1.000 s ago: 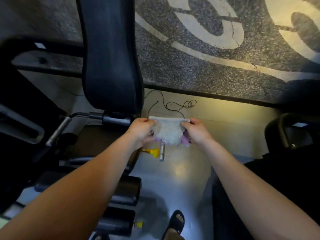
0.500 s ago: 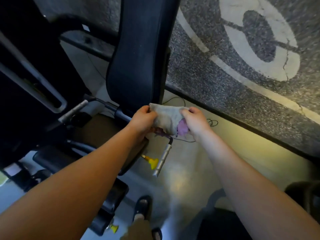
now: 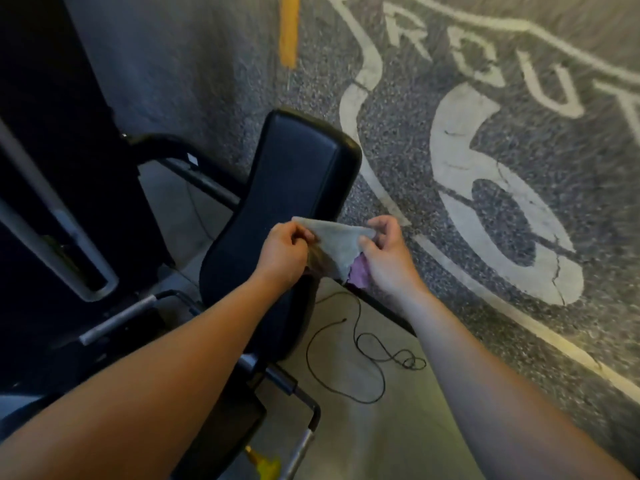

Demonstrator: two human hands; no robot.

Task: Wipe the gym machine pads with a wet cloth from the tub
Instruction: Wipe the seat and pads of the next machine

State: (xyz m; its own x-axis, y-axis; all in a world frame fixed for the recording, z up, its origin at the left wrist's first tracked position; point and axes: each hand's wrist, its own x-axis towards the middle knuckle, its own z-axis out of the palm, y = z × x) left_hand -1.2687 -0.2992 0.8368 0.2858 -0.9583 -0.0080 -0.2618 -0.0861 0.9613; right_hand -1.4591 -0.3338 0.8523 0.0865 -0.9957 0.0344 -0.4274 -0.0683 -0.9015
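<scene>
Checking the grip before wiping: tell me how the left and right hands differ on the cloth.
The left hand bunches the cloth in curled fingers, while the right hand pinches its top edge with thumb and fingers. The left hand is in front of the black pad; the right hand is beside it. Both hold the same cloth.

A gym, seen from above. At centre stands a weight machine's tall black padded backrest (image 3: 298,188), upholstered in smooth vinyl. Black steel frame tubes (image 3: 162,147) curve behind it on the left, with a silver grip handle (image 3: 117,318) lower left and a yellow adjustment knob (image 3: 265,462) at the near edge. On the right, a speckled grey surface (image 3: 398,140) carries a white road-sign shield with a large 6 (image 3: 460,157). A thin black cable (image 3: 367,341) lies looped on the pale smooth floor (image 3: 398,427).
</scene>
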